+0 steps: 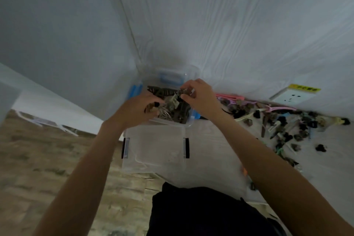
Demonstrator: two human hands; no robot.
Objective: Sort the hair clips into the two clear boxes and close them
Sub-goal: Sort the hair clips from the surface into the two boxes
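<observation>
Two clear boxes sit in front of me on a white surface. The far box [188, 120] has blue latches and holds a heap of dark hair clips [178, 110]; its lid [172, 76] leans upright against the wall behind it. The near box [155, 149], with black latches, looks almost empty. My left hand [138, 109] hovers over the far box's left side, fingers closed on a small dark clip. At the far box's right side, my right hand [199, 96] pinches a clip from the heap.
A long scatter of loose hair clips [277, 122], dark, pink and pale, lies along the wall to the right. A white wall socket [289, 96] with a yellow label sits above them. Wood-patterned floor [38, 168] lies to the left. My dark-clothed lap [201, 212] is at the bottom.
</observation>
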